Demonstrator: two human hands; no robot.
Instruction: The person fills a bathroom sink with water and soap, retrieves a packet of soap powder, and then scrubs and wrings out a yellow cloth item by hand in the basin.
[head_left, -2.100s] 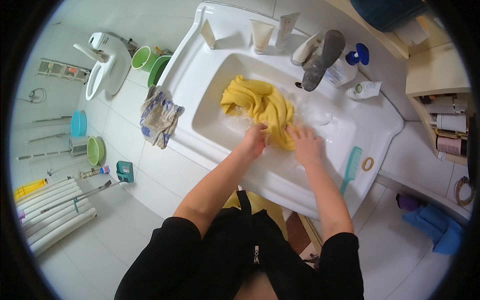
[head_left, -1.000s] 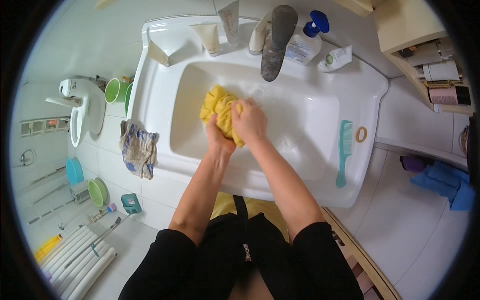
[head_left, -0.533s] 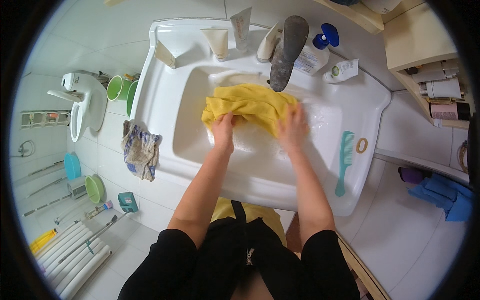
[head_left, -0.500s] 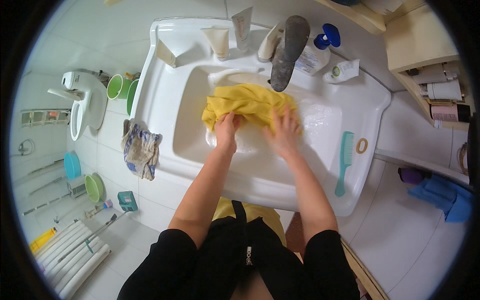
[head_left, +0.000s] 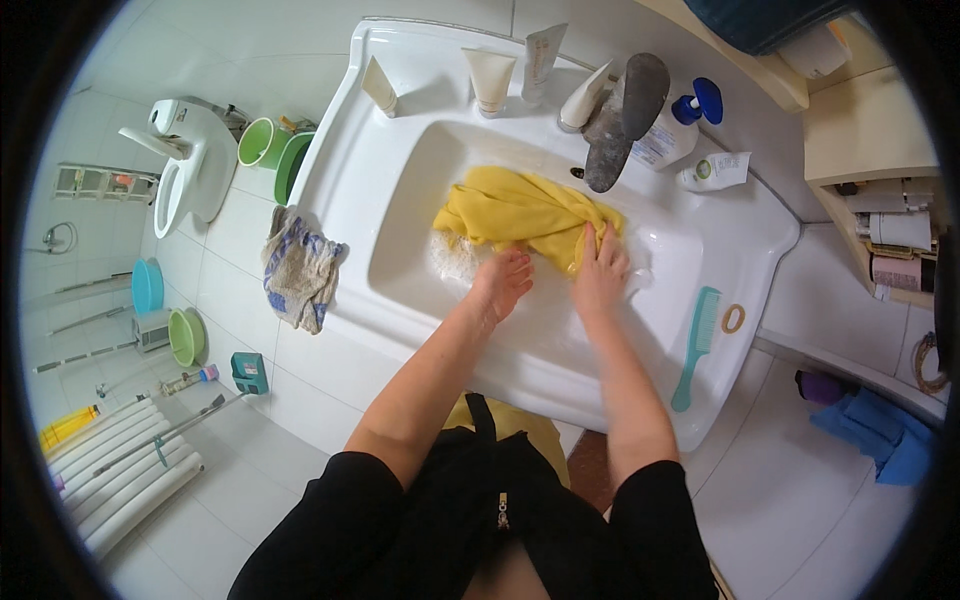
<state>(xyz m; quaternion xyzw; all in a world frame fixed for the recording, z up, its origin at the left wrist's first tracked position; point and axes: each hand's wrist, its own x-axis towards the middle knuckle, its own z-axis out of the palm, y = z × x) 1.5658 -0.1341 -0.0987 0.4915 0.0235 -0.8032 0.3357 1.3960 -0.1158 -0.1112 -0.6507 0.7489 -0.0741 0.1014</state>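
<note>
In the white basin [head_left: 415, 310], at about twelve o'clock with the far ledge as the top of the dial, lies the yellow cloth [head_left: 525, 205], heaped in loose folds. My right hand [head_left: 600, 275] comes in at the cloth's four o'clock, fingers slightly spread and their tips resting on its right end; I can't tell whether my thumb is closed on a fold or simply lies against it. My left hand [head_left: 503, 282] is by the cloth's near edge, between six and seven, half open with its fingers loosely curved and holding nothing; whether it brushes the fabric I can't tell. At the cloth's eight o'clock, white foam [head_left: 455, 255] sits in the basin.

Around the basin, the dark grey faucet [head_left: 615, 125] reaches in from one o'clock, with the blue-topped pump bottle [head_left: 672, 135] just beside it, nearer half past one. A white tube [head_left: 716, 172] lies on its side at two. Four more pale tubes [head_left: 490, 80] stand along the ledge from half past ten to half past twelve. A teal comb [head_left: 697, 345] lies at four, next to a tan ring [head_left: 733, 318], and a grey-and-blue rag [head_left: 300, 270] drapes over the sink's edge at nine.
</note>
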